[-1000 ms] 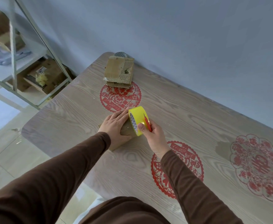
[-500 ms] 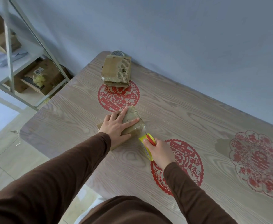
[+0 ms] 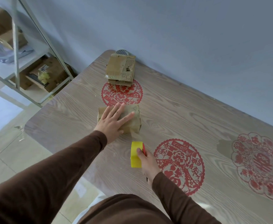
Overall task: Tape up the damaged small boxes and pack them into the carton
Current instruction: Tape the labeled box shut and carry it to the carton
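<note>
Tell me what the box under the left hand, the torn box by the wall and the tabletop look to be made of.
Box under the left hand: the near box looks like brown cardboard, glossy, probably under clear tape.
Torn box: corrugated cardboard; ridged fluting shows where the facing has peeled.
Tabletop: pale wood-grain surface, perhaps laminate, with a slight sheen.

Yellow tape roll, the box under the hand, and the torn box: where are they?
yellow tape roll (image 3: pixel 136 155), head view, its outer face.
box under the hand (image 3: pixel 135 118), head view, right top.
torn box (image 3: pixel 120 68), head view, top.
</note>
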A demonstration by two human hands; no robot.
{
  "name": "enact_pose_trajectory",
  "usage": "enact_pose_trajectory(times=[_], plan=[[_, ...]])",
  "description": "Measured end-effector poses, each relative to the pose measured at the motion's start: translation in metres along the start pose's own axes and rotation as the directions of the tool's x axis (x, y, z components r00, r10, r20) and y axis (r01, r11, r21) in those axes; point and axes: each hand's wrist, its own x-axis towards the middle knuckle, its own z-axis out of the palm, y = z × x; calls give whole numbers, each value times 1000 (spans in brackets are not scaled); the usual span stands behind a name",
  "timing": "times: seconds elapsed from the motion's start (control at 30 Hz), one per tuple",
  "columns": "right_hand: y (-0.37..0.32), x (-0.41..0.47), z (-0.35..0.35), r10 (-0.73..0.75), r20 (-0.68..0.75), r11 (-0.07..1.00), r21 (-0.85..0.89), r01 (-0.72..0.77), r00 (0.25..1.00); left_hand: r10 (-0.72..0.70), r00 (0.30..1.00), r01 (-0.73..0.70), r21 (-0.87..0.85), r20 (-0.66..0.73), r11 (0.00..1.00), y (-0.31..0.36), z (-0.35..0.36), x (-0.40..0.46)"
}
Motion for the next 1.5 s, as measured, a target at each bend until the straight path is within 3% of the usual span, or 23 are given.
enact_pose_trajectory(times=[0.07,0.1,0.13,0.17,0.2,0.23,0.27,0.3,0.33,0.4,0.43,0.53,0.7,0.87,1.1,1.2,1.27,1.3,1.33,1.4,1.43,1.5], plan=[[-1,-3,1,29,14,998,52,-29,999,-152,955,76,-287,-253,955,24,13,-33],[0,-4,0,35,19,998,57,-36,999,-319,911,165,-477,-262,863,41,21,-48],[-1,-6,0,38,28,998,48,-40,999,-493,863,285,-697,-113,658,59,24,-57],[-1,-7,0,33,36,999,28,-34,999,-600,779,429,-851,180,303,77,25,-59],[-4,-9,-1,35,45,999,3,-35,998,-554,667,552,-830,498,-82,91,25,-56],[-5,-10,-1,30,47,998,-51,-28,998,-424,578,609,-714,697,-345,99,27,-52],[-8,-12,-2,40,55,993,-116,-33,998,-312,558,618,-636,769,-463,102,29,-47],[-9,-12,-5,19,56,974,-225,-6,998,-265,579,604,-624,771,-495,102,30,-42],[-12,-13,-10,-28,45,924,-380,43,999,-270,601,579,-642,752,-503,101,32,-38],[-21,-11,-26,-207,1,693,-706,147,978,-308,612,535,-668,728,-516,100,32,-34],[-27,-9,-35,-288,-7,603,-778,176,958,-314,605,532,-665,732,-524,100,34,-35],[-49,-1,-50,-378,74,528,-802,280,923,-324,595,528,-661,736,-533,99,35,-38],[-73,20,-53,-444,259,89,-940,330,858,-395,577,530,-696,715,-484,103,37,-43],[-76,36,-52,-405,271,-29,-958,284,873,-411,570,519,-699,712,-491,106,38,-42],[-70,59,-60,-356,204,-93,-979,182,912,-464,570,510,-735,678,-448,98,64,-34],[-70,65,-86,-312,34,89,-994,65,949,-461,578,502,-739,673,-449,95,63,-35],[-74,61,-91,-382,-68,344,-936,73,922,-472,573,503,-742,670,-444,95,56,-35],[-76,58,-88,-463,-78,443,-883,155,883,-480,570,504,-745,667,-437,96,54,-34],[-81,54,-81,-542,-13,451,-848,278,840,-488,570,499,-750,661,-434,95,56,-32],[-84,55,-63,-576,225,309,-830,464,786,-496,581,501,-764,645,-407,93,71,-29],[-82,60,-54,-545,290,239,-845,478,786,-500,589,510,-772,635,-379,92,77,-29],[-76,68,-41,-542,263,200,-882,427,798,-493,606,544,-777,624,-316,90,69,-28]])
